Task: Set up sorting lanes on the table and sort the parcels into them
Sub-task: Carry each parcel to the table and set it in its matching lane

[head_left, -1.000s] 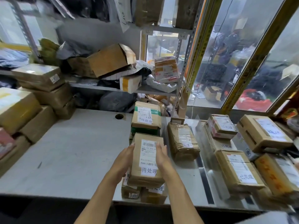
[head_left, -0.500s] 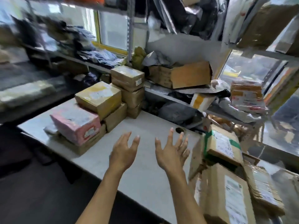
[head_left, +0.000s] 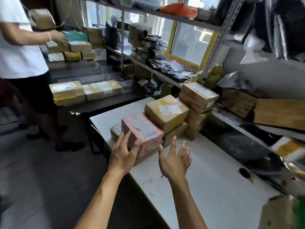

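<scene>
A pink parcel (head_left: pixel 145 131) with a white label sits on top of a flat brown box at the left end of the white table (head_left: pixel 214 184). My left hand (head_left: pixel 123 152) touches its near left corner with straight, spread fingers. My right hand (head_left: pixel 175 159) hovers open just right of the pink parcel, apart from it, holding nothing. Behind the pink parcel lies a brown box with yellow tape (head_left: pixel 166 111), and further back stands a stack of brown boxes (head_left: pixel 198 100). A small parcel (head_left: pixel 115 129) peeks out to the left of the pink one.
Another person in a white shirt (head_left: pixel 18 47) stands at the far left, handling parcels on a dark table (head_left: pixel 105 103) that carries more boxes. Metal shelves (head_left: pixel 165 75) crammed with bags and cartons run along the back and right. A cable hole (head_left: pixel 244 173) sits in the table.
I let go of the brown labelled parcel on the right stack a second ago. My view has swung left, and both open hands have moved to the pink parcel; the left now touches it.
</scene>
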